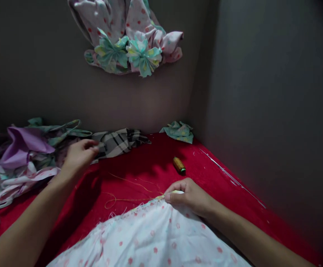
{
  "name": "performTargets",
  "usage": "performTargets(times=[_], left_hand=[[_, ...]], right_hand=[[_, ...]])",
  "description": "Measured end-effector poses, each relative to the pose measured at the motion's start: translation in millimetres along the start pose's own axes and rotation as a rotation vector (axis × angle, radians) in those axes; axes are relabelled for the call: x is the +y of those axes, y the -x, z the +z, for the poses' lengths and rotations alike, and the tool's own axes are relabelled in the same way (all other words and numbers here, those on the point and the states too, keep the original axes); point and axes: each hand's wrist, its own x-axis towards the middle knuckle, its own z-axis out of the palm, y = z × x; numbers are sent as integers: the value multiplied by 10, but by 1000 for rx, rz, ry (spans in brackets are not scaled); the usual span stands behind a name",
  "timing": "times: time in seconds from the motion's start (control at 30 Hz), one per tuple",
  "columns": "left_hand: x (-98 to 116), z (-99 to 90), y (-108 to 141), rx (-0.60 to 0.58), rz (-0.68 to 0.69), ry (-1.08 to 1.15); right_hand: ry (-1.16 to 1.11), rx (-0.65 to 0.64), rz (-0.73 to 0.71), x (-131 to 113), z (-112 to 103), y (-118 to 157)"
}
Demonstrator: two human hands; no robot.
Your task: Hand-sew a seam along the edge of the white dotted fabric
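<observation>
White cotton fabric with pink-red dots point(156, 237) spreads across the front, its frayed edge running up to the right. My right hand point(188, 196) pinches the upper corner of that edge between thumb and fingers. Loose yellow-orange thread point(130, 200) trails leftward from near the pinch and loops over the red cloth. My left hand point(82, 152) is raised to the left, its fingers bent and drawn together; whatever they hold is too small to make out. Beyond the right hand lies a spool of golden thread point(179, 165) on its side.
A heap of fabric scraps point(25, 148) lies at left, beside a black-and-white plaid cloth point(119, 142). One mint scrap point(179, 131) sits by the back wall. Dotted garments with mint fabric flowers point(144, 55) hang above. Red cloth point(206, 185) covers the surface; a grey wall point(270, 111) bounds the right.
</observation>
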Motion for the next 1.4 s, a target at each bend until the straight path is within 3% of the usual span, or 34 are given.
performTargets(times=[0.07, 0.2, 0.33, 0.43, 0.53, 0.63, 0.73, 0.83, 0.97, 1.07, 1.13, 1.23, 1.4], left_hand=[[2, 218, 138, 15, 76, -239], [-26, 669, 505, -323, 84, -379], [-193, 924, 744, -586, 96, -431], [-304, 1010, 797, -640, 53, -362], [-278, 1022, 782, -618, -6, -267], [-112, 910, 682, -520, -114, -161], [69, 642, 465, -289, -203, -22], [105, 259, 182, 3, -123, 19], [-104, -235, -91, 360, 106, -136], [-273, -404, -161, 443, 220, -336], [-310, -378, -162, 411, 228, -370], [-246, -169, -91, 312, 282, -421], [-73, 388, 285, -210, 236, -499]], right_hand=[[-12, -5, -1, 10, 0, -7], [-20, -5, 3, 21, 11, -10], [12, 11, -44, 19, 19, -8], [-8, -1, -37, 15, 18, -6], [14, 12, -39, 16, 15, -8], [20, 15, -32, 23, 11, -14], [2, 11, -28, 31, 9, -20], [3, 14, -27, 31, 8, -22], [24, 21, -24, 21, 10, -21], [22, 15, -10, 14, 14, -18], [-1, 10, -1, 11, 18, -15], [6, 15, 6, 5, 24, -9], [9, 11, 2, -1, 26, -7]])
